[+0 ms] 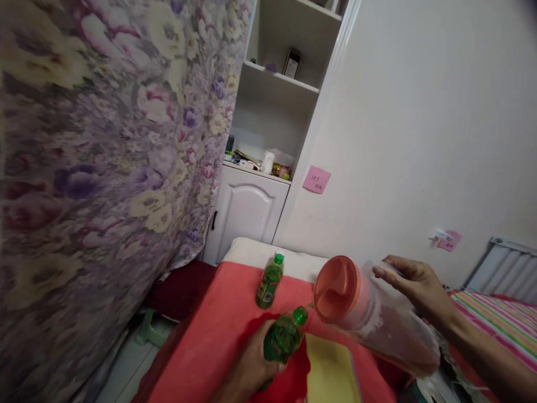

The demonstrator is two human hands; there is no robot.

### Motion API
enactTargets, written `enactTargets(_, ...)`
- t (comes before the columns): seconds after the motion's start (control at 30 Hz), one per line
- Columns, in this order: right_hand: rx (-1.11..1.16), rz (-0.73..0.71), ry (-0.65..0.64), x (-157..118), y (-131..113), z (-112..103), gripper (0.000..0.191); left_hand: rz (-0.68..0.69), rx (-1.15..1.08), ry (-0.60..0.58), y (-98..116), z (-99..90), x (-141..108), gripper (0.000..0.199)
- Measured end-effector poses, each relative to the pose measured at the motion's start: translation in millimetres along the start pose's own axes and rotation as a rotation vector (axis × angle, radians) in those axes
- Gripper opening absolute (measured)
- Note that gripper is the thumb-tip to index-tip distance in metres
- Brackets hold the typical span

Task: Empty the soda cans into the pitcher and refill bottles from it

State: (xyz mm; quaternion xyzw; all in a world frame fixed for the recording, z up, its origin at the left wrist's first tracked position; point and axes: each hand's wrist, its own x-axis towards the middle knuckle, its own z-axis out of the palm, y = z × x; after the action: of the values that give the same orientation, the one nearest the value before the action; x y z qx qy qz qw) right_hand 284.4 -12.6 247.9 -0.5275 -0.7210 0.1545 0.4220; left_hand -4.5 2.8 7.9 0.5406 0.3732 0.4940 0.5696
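My left hand (257,358) is wrapped round a green plastic bottle (283,338), which leans to the right over the red tabletop. My right hand (413,282) grips the handle of a clear plastic pitcher (390,327) with an orange lid (338,288). The pitcher is tipped almost onto its side, and brownish liquid lies along its lower wall. Its lid's edge is close to the bottle's mouth, with what looks like a thin trickle between them. Behind the held bottle, a second green bottle (269,285) stands upright with a green cap on.
A yellow pad or cloth (331,369) lies on the red-covered table (201,330) below the pitcher. A floral curtain (113,140) hangs at the left. White shelves (281,75) and a cabinet (247,207) stand behind. To the right is a striped bed (499,319).
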Motion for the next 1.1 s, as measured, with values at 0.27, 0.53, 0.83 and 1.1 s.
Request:
enactTargets(0.27,0.020,0.026,-0.010,0.2,1.4,-0.6,0.043,-0.007,0.020,0.003,0.1,0.3,0.1,0.065)
enactTargets(0.53,0.030,0.023,-0.004,1.2,2.9,-0.4,0.042,-0.018,0.000,0.009,-0.1,1.8,0.7,0.065)
enactTargets(0.83,0.026,0.029,-0.009,0.8,-1.1,0.4,0.044,-0.023,-0.001,0.001,1.0,1.1,-0.9,0.067)
enactTargets(1.1,0.030,0.023,-0.022,0.7,3.3,-0.2,0.042,-0.006,0.006,-0.001,1.1,1.4,-0.2,0.066)
